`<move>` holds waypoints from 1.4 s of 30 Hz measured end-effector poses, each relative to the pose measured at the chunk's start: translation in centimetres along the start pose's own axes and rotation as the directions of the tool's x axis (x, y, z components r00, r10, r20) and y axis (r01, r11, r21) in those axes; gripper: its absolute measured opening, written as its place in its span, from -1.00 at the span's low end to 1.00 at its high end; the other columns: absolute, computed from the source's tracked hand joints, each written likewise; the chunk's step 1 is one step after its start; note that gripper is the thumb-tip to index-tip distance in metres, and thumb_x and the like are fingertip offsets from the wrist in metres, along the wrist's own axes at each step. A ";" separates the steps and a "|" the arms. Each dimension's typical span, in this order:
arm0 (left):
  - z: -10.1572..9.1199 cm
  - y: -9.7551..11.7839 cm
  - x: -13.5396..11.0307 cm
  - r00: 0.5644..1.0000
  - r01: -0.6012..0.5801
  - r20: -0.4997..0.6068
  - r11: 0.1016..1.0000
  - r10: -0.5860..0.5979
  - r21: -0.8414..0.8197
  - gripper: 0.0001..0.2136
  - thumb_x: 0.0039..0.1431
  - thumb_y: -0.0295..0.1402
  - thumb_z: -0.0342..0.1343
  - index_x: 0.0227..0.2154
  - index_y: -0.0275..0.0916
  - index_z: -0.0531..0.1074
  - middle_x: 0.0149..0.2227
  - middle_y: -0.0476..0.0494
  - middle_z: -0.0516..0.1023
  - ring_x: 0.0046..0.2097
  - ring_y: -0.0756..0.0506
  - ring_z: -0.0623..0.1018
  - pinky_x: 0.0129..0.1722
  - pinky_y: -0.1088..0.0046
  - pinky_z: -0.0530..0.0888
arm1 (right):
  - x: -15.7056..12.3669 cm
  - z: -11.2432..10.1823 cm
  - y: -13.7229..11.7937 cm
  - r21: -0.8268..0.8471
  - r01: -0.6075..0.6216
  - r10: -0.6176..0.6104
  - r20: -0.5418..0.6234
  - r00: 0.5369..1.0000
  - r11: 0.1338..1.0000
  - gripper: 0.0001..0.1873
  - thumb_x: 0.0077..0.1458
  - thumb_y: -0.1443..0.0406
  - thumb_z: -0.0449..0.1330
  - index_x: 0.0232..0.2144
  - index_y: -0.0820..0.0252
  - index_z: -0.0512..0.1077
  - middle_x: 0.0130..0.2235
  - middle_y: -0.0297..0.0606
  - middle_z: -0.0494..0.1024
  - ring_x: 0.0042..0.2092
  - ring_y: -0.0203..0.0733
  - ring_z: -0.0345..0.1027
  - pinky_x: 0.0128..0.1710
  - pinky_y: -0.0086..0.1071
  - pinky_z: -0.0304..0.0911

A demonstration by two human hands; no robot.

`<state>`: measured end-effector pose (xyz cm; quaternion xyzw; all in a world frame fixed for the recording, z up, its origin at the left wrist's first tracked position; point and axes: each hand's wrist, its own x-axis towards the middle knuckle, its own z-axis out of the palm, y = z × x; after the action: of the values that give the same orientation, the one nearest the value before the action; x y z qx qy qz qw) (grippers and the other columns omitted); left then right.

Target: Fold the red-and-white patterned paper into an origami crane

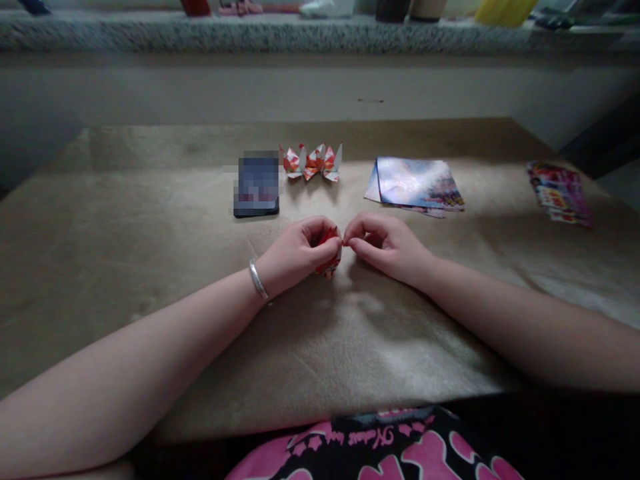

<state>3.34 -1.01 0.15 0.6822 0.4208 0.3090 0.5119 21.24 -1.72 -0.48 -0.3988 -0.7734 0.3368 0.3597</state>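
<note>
A small folded piece of red patterned origami paper [329, 269] is pinched between the thumb and fingers of my left hand [293, 252]; those fingers cover much of it. My right hand [393, 248] has thumb and forefinger closed at the paper's right tip, where the two hands almost meet. Just beyond them stand several finished origami figures [315, 163] in red and white paper, with pointed wings, set close together in a row.
Left of the figures lies a dark, flat rectangular object [257, 187], its face blurred out. A stack of printed sheets [420, 181] lies on the table [150, 220] at the right, with a colourful printed packet [560, 193] farther right. Behind runs a stone sill [320, 37] holding assorted items.
</note>
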 end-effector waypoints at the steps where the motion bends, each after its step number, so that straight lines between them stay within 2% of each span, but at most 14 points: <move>1: 0.0 0.0 0.0 1.000 -0.009 -0.008 1.000 0.009 0.010 -0.86 0.01 -0.32 0.09 -0.51 -0.30 0.32 -0.56 0.04 0.35 -0.55 0.10 0.32 -0.56 0.60 0.30 | 0.1 0.0 0.0 0.035 -0.043 0.043 0.017 0.999 0.998 -0.88 0.01 0.28 0.12 -0.47 0.23 0.37 -0.47 -0.32 0.40 -0.44 -0.35 0.24 -0.49 -0.47 0.19; 6: 0.1 -0.3 0.0 0.998 -0.055 -0.034 0.998 0.055 0.004 -0.88 0.01 -0.35 0.09 -0.49 -0.31 0.33 -0.55 0.02 0.39 -0.53 0.09 0.37 -0.54 0.60 0.33 | 0.2 0.2 0.1 0.121 -0.165 0.158 0.069 0.985 0.979 -0.85 -0.06 0.26 0.21 -0.48 0.25 0.37 -0.51 -0.36 0.38 -0.51 -0.40 0.18 -0.55 -0.49 0.14; 14: 0.4 0.0 -0.2 0.999 -0.038 -0.039 0.999 0.039 0.004 -0.92 -0.02 -0.41 0.08 -0.50 -0.31 0.32 -0.59 0.05 0.36 -0.56 0.10 0.36 -0.57 0.61 0.32 | 0.1 0.7 -0.2 0.152 -0.108 0.105 0.027 0.994 0.983 -0.94 -0.08 0.35 0.17 -0.50 0.22 0.33 -0.49 -0.39 0.36 -0.51 -0.42 0.18 -0.55 -0.51 0.13; 21: 0.3 -0.1 0.1 0.992 -0.009 -0.123 0.996 -0.002 -0.087 -0.87 0.00 -0.34 0.11 -0.48 -0.31 0.33 -0.55 0.00 0.43 -0.54 0.08 0.41 -0.52 0.57 0.39 | 0.2 0.4 0.4 0.128 -0.129 0.133 -0.028 0.991 0.983 -0.97 -0.05 0.35 0.12 -0.48 0.22 0.34 -0.51 -0.38 0.38 -0.51 -0.41 0.18 -0.56 -0.51 0.10; 26: 0.2 -0.3 0.2 0.995 -0.016 -0.103 0.998 0.010 -0.061 -0.84 -0.02 -0.32 0.15 -0.51 -0.32 0.35 -0.55 0.00 0.44 -0.53 0.08 0.40 -0.53 0.59 0.37 | 0.2 0.4 0.4 0.132 -0.150 0.149 0.018 0.989 0.980 -0.86 -0.02 0.24 0.17 -0.46 0.22 0.33 -0.56 -0.43 0.33 -0.55 -0.42 0.13 -0.59 -0.51 0.05; 34: 0.1 -0.3 0.1 0.996 -0.014 -0.088 0.996 0.006 -0.090 -0.85 0.00 -0.32 0.14 -0.50 -0.31 0.36 -0.55 -0.01 0.44 -0.52 0.07 0.40 -0.50 0.56 0.36 | 0.2 0.6 0.5 0.138 -0.105 0.103 0.024 0.994 0.985 -0.90 0.01 0.29 0.14 -0.48 0.20 0.30 -0.56 -0.43 0.30 -0.52 -0.41 0.12 -0.56 -0.49 0.03; 36: 0.0 -0.4 0.1 0.993 -0.038 -0.118 0.997 0.030 -0.068 -0.83 0.01 -0.29 0.14 -0.49 -0.31 0.37 -0.52 -0.03 0.45 -0.50 0.05 0.41 -0.47 0.53 0.38 | 0.2 0.5 0.5 0.103 -0.103 0.101 0.020 0.995 0.989 -0.89 0.01 0.28 0.16 -0.47 0.20 0.31 -0.54 -0.42 0.34 -0.51 -0.40 0.14 -0.55 -0.50 0.05; 39: -0.2 -0.6 0.2 0.977 -0.111 -0.177 0.992 0.119 0.056 -0.80 -0.03 -0.24 0.20 -0.51 -0.30 0.43 -0.45 -0.05 0.45 -0.39 0.02 0.43 -0.34 0.50 0.39 | 0.2 0.4 0.3 0.061 -0.125 0.121 0.061 0.991 0.990 -0.81 -0.05 0.22 0.24 -0.43 0.22 0.36 -0.52 -0.42 0.38 -0.53 -0.42 0.13 -0.57 -0.51 0.04; 42: -0.5 -0.7 0.3 0.975 -0.124 -0.176 0.988 0.139 0.098 -0.78 -0.03 -0.20 0.20 -0.50 -0.30 0.47 -0.43 -0.07 0.45 -0.33 -0.01 0.44 -0.28 0.48 0.38 | 0.2 0.5 0.1 0.046 -0.146 0.142 0.075 0.987 0.988 -0.78 -0.05 0.17 0.25 -0.43 0.23 0.40 -0.54 -0.42 0.39 -0.56 -0.44 0.10 -0.59 -0.51 0.01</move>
<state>2.89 -0.43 -0.43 0.6989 0.4325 0.3849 0.4198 20.85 -1.63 -0.78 -0.4320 -0.7462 0.3957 0.3164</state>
